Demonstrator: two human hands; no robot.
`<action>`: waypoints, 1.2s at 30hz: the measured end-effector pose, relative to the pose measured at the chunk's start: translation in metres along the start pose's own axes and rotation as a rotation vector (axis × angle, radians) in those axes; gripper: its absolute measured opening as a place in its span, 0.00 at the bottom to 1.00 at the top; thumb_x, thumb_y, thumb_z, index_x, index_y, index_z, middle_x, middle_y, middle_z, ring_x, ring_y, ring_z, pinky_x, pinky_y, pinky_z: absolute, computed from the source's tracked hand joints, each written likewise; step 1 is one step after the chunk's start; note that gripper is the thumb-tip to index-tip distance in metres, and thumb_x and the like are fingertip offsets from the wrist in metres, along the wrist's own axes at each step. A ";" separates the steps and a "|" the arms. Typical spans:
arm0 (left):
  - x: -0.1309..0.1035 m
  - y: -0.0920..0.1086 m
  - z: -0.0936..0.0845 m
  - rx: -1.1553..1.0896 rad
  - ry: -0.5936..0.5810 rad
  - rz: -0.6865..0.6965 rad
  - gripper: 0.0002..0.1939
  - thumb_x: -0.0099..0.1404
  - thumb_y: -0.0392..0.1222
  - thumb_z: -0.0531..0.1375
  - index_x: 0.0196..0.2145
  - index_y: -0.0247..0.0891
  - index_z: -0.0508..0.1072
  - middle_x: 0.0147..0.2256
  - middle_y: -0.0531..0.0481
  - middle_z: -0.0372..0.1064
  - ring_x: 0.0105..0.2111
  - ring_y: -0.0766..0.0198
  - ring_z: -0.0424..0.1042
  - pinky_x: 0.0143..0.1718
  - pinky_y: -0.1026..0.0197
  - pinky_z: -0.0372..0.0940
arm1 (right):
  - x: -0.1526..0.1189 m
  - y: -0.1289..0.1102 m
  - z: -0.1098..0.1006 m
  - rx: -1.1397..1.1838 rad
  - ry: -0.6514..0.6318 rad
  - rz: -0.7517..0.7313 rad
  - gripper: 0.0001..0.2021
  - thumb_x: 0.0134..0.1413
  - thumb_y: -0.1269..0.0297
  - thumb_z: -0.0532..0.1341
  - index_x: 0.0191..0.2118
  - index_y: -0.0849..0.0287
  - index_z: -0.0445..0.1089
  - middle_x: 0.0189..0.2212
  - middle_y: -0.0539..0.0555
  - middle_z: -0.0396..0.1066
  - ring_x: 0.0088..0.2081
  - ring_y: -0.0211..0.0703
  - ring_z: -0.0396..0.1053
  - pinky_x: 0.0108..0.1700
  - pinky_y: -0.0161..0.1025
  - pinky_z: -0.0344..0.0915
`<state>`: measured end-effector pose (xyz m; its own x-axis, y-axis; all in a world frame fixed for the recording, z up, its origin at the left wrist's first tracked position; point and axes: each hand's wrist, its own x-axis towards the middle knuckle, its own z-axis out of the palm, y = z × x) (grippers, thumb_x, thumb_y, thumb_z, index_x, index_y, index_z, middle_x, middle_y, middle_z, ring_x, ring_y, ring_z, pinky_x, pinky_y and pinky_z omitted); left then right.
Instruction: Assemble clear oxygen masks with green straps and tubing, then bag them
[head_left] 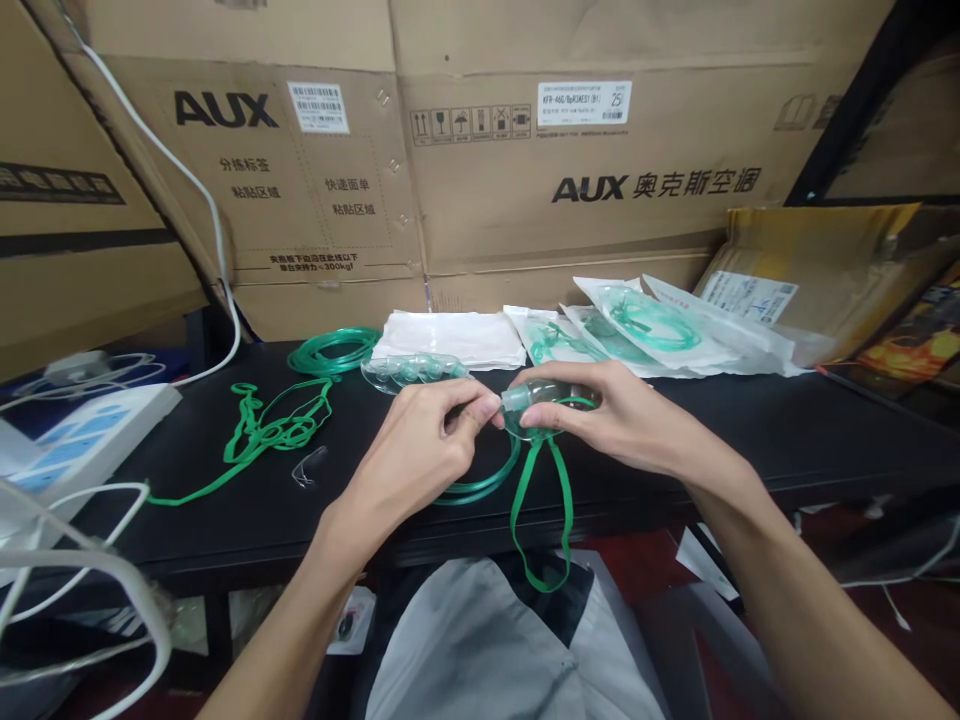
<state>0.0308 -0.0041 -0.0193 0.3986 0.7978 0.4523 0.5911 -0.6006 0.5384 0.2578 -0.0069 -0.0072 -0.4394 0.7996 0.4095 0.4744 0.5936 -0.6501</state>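
My right hand (581, 400) is wrapped round a clear green-tinted mask (534, 425), its connector pointing left. A green strap (566, 500) hangs in a loop from the mask, past the table's front edge. At the connector's tip my left hand (442, 420) is closed, thumb against fingers; whatever it pinches is hidden. Under the hands lies a coiled green tube (480, 490). Several clear masks (420, 369) sit in a row just behind my left hand.
A white stack (450, 338) and packaged mask sets (652, 320) line the back of the black table (360, 480). Green straps (274, 430), coiled tubing (335, 350) and a power strip (97, 435) are left. Cardboard (480, 200) stands behind.
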 end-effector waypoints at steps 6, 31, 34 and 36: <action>0.001 -0.006 -0.010 -0.019 -0.165 -0.052 0.19 0.73 0.54 0.56 0.32 0.41 0.79 0.31 0.54 0.77 0.30 0.62 0.70 0.30 0.62 0.60 | -0.001 0.004 -0.003 -0.119 0.003 -0.032 0.17 0.61 0.51 0.66 0.51 0.52 0.79 0.51 0.51 0.79 0.52 0.52 0.75 0.55 0.42 0.66; 0.003 -0.011 -0.005 -0.104 -0.148 -0.046 0.19 0.74 0.51 0.56 0.31 0.41 0.79 0.30 0.54 0.76 0.29 0.63 0.70 0.29 0.63 0.60 | -0.007 -0.002 -0.001 -0.363 0.128 -0.231 0.11 0.64 0.63 0.64 0.51 0.51 0.78 0.54 0.52 0.77 0.56 0.53 0.73 0.58 0.46 0.66; 0.003 -0.006 0.001 -0.048 -0.055 -0.008 0.15 0.73 0.46 0.57 0.32 0.43 0.81 0.31 0.56 0.78 0.32 0.62 0.74 0.34 0.62 0.63 | -0.007 -0.003 -0.002 -0.347 0.142 -0.163 0.10 0.62 0.65 0.65 0.48 0.50 0.79 0.53 0.50 0.78 0.55 0.52 0.73 0.57 0.46 0.66; 0.003 -0.002 0.002 -0.023 -0.010 0.035 0.13 0.73 0.41 0.58 0.34 0.44 0.82 0.33 0.57 0.79 0.34 0.61 0.75 0.38 0.62 0.65 | -0.006 -0.004 -0.002 -0.330 0.138 -0.115 0.10 0.62 0.65 0.64 0.48 0.51 0.79 0.52 0.50 0.78 0.54 0.53 0.74 0.57 0.45 0.66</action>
<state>0.0322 -0.0004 -0.0210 0.4260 0.7768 0.4639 0.5603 -0.6291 0.5388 0.2601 -0.0144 -0.0057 -0.4077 0.7171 0.5652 0.6578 0.6600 -0.3629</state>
